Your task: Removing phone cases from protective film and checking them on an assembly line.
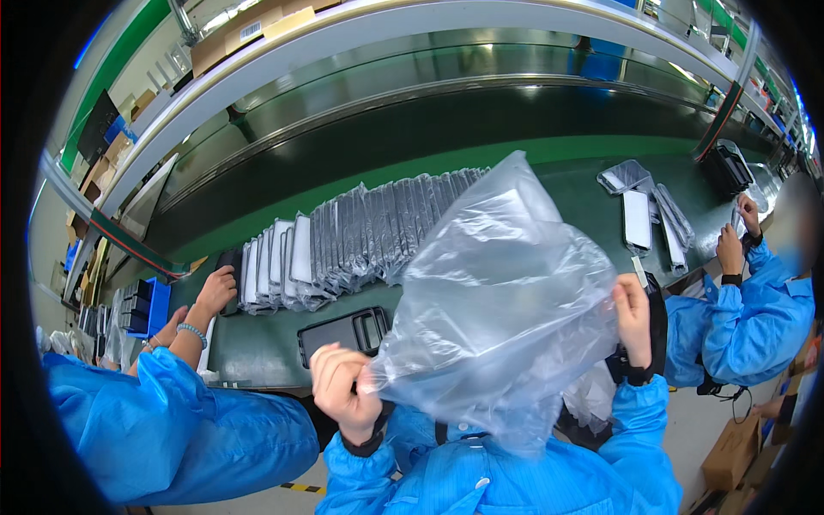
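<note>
A large clear plastic bag [506,292] is spread up in front of me, over the near edge of the bench. My left hand [346,393] is closed on the bag's lower left edge, with the fingers curled. On the other side, my right hand [633,322] pinches its right edge. Just beyond my left hand a black flat case [329,337] with a rounded rectangular frame at one end lies on the green bench, partly hidden by hand and bag. Behind stands a long row of flat dark pieces in clear bags [360,232].
At left a co-worker's hand [216,290] touches a dark piece at the row's end, near a blue bin [153,305]. Bagged white-faced pieces [637,221] lie at right, beside another co-worker's hands [734,245]. A shelf beam [360,47] crosses above the bench.
</note>
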Demonstrator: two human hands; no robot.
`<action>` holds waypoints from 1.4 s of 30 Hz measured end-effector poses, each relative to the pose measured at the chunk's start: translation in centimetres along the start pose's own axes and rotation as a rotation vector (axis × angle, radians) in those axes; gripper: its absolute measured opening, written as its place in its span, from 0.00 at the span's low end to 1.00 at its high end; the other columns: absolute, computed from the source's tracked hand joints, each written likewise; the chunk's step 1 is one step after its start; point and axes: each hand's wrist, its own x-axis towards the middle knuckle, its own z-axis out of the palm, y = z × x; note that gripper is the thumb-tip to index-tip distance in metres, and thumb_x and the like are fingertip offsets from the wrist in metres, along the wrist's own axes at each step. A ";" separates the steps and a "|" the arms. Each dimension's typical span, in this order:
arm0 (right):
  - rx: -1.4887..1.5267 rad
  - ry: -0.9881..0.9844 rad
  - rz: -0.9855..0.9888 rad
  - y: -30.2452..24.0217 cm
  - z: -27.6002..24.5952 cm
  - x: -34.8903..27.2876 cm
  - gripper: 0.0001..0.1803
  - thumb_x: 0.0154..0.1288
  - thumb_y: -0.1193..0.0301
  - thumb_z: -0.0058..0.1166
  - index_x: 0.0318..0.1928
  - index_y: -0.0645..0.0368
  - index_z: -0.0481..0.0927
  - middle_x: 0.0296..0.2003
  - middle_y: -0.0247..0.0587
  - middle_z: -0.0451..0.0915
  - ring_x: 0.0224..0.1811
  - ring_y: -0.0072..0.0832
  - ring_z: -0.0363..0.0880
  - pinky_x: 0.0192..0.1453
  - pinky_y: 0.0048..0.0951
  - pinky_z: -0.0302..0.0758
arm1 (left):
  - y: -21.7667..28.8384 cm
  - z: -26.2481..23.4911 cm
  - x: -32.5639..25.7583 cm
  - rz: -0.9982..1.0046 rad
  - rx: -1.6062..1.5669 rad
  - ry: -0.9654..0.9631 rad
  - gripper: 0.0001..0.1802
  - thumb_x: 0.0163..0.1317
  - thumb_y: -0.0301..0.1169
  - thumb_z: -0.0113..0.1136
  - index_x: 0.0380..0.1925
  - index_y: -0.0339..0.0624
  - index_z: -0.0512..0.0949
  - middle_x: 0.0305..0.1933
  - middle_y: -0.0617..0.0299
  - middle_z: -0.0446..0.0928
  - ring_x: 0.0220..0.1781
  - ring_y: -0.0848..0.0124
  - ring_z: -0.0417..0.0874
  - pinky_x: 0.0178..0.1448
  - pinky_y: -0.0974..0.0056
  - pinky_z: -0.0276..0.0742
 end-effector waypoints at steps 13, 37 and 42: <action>0.121 0.111 -0.004 3.0 -3.3 1.1 0.08 0.71 0.68 0.43 0.38 0.60 0.70 0.30 0.26 0.67 0.33 0.13 0.62 0.39 0.15 0.61 | 0.1 8.0 -4.2 -0.429 -0.584 0.106 0.38 0.45 0.28 0.66 0.52 0.40 0.52 0.53 0.52 0.61 0.50 0.63 0.70 0.58 0.56 0.68; 0.227 0.253 0.119 7.3 -4.6 3.5 0.09 0.71 0.66 0.44 0.38 0.57 0.72 0.29 0.23 0.68 0.30 0.10 0.63 0.34 0.14 0.60 | -6.1 5.4 1.1 -0.819 -0.908 -0.464 0.12 0.56 0.23 0.63 0.29 0.39 0.66 0.26 0.68 0.71 0.30 0.81 0.77 0.34 0.76 0.73; 0.228 0.308 0.120 8.5 -3.8 2.7 0.10 0.71 0.65 0.44 0.38 0.58 0.72 0.30 0.24 0.68 0.32 0.12 0.62 0.38 0.15 0.59 | -5.6 5.3 -3.3 -1.049 -0.898 -0.599 0.25 0.56 0.26 0.64 0.46 0.36 0.59 0.37 0.60 0.69 0.39 0.75 0.76 0.41 0.69 0.76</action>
